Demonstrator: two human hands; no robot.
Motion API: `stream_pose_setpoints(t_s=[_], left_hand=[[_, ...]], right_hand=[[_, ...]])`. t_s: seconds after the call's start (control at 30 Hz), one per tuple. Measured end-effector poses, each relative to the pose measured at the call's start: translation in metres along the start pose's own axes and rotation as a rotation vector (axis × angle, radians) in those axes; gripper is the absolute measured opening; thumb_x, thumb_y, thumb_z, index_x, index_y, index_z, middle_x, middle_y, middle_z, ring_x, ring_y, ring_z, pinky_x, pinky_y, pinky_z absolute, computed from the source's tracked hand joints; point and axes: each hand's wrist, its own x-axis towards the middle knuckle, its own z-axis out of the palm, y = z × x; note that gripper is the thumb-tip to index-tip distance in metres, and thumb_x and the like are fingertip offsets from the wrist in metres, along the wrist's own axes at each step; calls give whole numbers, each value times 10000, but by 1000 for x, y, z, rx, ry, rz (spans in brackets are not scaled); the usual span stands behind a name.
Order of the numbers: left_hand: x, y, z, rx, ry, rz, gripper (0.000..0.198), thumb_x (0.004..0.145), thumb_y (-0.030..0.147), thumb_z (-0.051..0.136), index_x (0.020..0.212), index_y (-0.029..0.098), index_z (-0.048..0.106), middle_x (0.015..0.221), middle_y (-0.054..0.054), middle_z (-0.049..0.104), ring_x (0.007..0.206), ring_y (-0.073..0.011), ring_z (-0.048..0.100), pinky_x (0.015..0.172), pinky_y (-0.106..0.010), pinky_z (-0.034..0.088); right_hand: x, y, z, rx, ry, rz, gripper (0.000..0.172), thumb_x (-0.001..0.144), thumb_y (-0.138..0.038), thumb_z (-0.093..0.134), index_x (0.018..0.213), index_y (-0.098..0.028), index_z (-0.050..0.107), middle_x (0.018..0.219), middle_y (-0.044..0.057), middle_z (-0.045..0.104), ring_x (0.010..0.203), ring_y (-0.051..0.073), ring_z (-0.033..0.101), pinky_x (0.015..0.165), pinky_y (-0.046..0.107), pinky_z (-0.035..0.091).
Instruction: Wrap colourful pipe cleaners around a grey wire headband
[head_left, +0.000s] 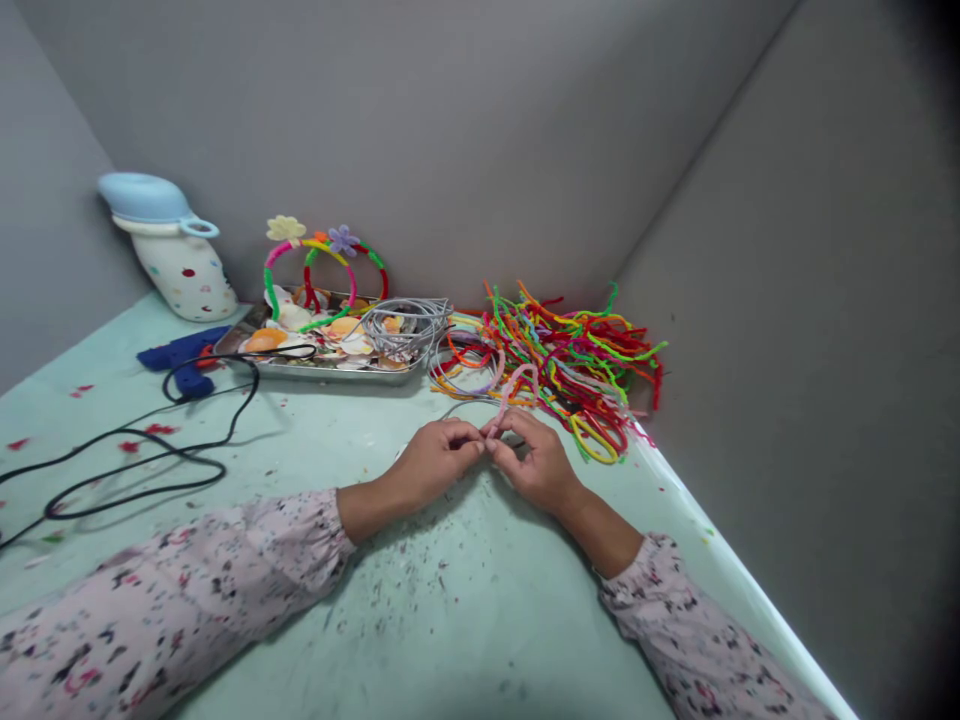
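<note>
Head view, both hands (439,465) (540,465) pinched together on a pink pipe cleaner (506,396), colourful pile (574,350) just beyond, metal tray (330,375) leftward

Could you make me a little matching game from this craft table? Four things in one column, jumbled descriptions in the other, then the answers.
Things
1. Pink fuzzy stem
2. Metal tray
3. Glue gun
4. White cup

Descriptions
A. Dark blue, lying by the tray's left end
B. Topped with a light blue lid
C. Held where the left hand and right hand meet
D. Two flower-topped hoops stand in it

Right pairs: 1-C, 2-D, 3-A, 4-B
</note>
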Motion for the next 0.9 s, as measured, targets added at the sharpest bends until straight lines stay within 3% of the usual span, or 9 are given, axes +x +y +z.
stream_pose_setpoints(t_s=[0.23,0.9], left_hand=[[0,5,-2,-63,-37,-95,205,781,315,524,688,142,582,529,51,458,507,-90,394,513,-217,303],[1,12,-3,-69,-26,-114,180,756,289,518,660,148,574,483,56,447,478,-89,376,494,-219,285]], right_hand=[[-2,1,3,24,26,74,126,889,-246,518,791,-202,583,790,27,602,783,171,568,741,300,438],[-5,-1,4,-30,58,-28,125,901,-222,495,795,-203,557,784,31,588,779,176,541,734,319,426]])
